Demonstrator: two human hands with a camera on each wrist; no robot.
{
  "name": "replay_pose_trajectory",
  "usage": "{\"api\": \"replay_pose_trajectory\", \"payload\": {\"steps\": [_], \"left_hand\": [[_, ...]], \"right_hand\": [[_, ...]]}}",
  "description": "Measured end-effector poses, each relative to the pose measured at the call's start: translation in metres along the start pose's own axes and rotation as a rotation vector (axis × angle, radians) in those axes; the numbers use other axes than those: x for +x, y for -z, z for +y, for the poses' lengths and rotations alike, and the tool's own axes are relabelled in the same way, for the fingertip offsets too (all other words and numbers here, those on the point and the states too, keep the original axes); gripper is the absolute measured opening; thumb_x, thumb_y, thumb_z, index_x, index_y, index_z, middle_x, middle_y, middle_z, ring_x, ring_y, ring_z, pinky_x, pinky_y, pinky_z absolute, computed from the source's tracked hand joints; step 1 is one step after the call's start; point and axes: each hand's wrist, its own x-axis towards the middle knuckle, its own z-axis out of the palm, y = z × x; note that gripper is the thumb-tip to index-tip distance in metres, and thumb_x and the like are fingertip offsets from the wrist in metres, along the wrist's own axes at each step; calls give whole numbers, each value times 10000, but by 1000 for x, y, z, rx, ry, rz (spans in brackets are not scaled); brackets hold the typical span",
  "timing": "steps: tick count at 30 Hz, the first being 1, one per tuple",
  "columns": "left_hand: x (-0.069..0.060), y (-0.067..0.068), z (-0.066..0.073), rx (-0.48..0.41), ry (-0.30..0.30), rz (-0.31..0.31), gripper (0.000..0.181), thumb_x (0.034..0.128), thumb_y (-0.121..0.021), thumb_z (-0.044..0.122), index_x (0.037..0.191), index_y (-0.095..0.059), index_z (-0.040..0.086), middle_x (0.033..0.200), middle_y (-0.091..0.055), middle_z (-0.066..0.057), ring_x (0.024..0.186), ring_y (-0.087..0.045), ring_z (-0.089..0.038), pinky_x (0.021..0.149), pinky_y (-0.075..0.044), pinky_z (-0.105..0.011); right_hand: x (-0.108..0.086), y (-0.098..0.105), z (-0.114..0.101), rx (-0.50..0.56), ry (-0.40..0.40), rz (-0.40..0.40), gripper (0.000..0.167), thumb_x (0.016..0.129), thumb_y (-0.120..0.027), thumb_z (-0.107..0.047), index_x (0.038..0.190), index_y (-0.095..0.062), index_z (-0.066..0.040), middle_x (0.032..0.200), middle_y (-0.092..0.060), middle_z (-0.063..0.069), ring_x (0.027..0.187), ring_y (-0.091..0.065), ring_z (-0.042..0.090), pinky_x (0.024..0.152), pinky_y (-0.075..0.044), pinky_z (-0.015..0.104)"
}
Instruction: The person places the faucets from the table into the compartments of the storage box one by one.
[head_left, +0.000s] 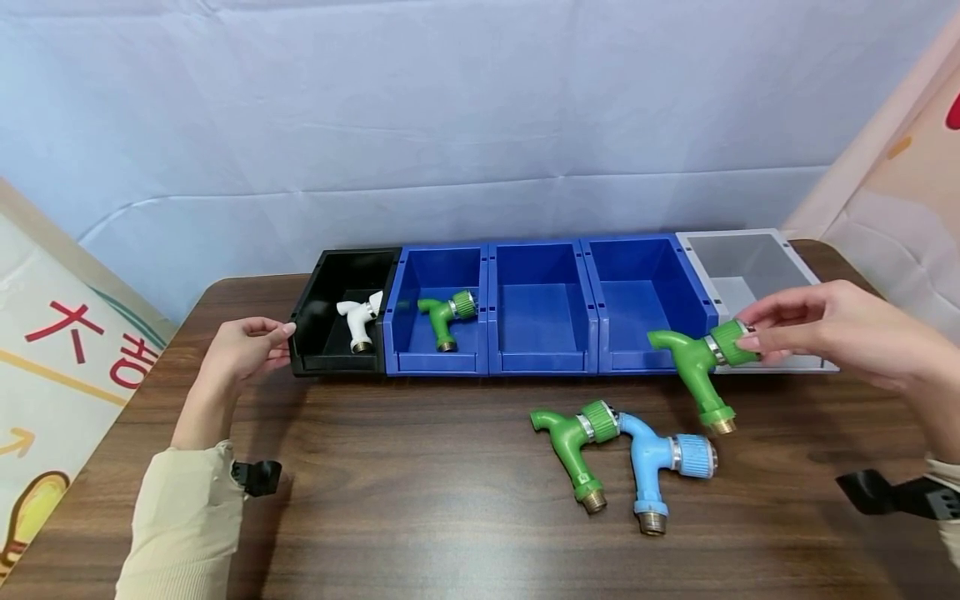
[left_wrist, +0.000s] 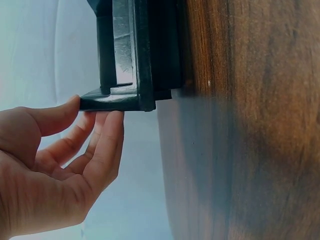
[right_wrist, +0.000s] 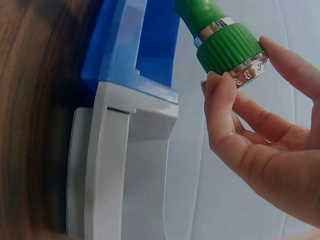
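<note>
My right hand point(head_left: 832, 329) pinches a green tap point(head_left: 697, 367) by its ribbed knob, holding it up before the grey bin point(head_left: 813, 364) and the rightmost blue bin. In the right wrist view, thumb and fingers of the hand point(right_wrist: 270, 130) grip the green knob point(right_wrist: 230, 49). The fingertips of my left hand point(head_left: 243, 350) touch the outer side of the black bin point(head_left: 341, 364); in the left wrist view the hand point(left_wrist: 65, 165) has thumb and fingers at the edge of that bin point(left_wrist: 117, 102). Another green tap point(head_left: 573, 446) and a light blue tap point(head_left: 652, 462) lie on the table.
Three blue bins point(head_left: 543, 363) stand between the black and grey bins in one row. A white tap point(head_left: 360, 321) lies in the black bin, and a green tap point(head_left: 447, 318) in the leftmost blue bin. Behind the brown table point(head_left: 420, 500) hangs a pale cloth point(head_left: 450, 108).
</note>
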Motion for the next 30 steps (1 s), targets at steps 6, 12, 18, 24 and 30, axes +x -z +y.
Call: {"api": "replay_pose_trajectory", "payload": {"steps": [6, 12, 18, 24, 30], "left_hand": [[0, 1, 0, 2, 5, -4, 420, 935, -531, 275, 1159, -476, -76, 860, -518, -47, 693, -582, -65, 731, -538, -258], [0, 1, 1, 16, 4, -1, 420, 935, -532, 276, 1162, -478, -73, 853, -527, -45, 689, -588, -66, 741, -538, -276], [0, 2, 2, 49, 12, 1, 422, 942, -521, 275, 1174, -480, -76, 887, -529, -76, 709, -602, -79, 767, -533, -301], [2, 4, 2, 19, 29, -14, 438, 930, -546, 267, 1192, -474, -77, 898, -530, -58, 712, -615, -51, 760, -532, -279], [2, 5, 2, 5, 27, -17, 422, 928, -549, 261, 1188, -477, -63, 939, -520, -63, 721, -618, -51, 774, -528, -282]], "right_hand": [[5, -2, -6, 15, 22, 3, 348, 862, -648, -133, 1119, -546, 79, 832, -628, 9, 703, -615, 200, 623, -523, 235], [10, -2, -13, 59, 30, -2, 299, 857, -652, -127, 1072, -567, 64, 815, -632, 19, 684, -620, 230, 619, -515, 242], [15, -5, -18, 78, 46, -28, 321, 863, -647, -134, 1088, -550, 75, 828, -627, 41, 698, -618, 240, 634, -516, 243], [19, -8, -21, 96, 74, -59, 299, 863, -642, -123, 1074, -558, 71, 818, -626, 67, 712, -618, 245, 651, -521, 244], [21, -11, -25, 110, 60, -63, 347, 858, -651, -141, 1093, -543, 91, 826, -635, 66, 721, -624, 259, 657, -533, 269]]}}
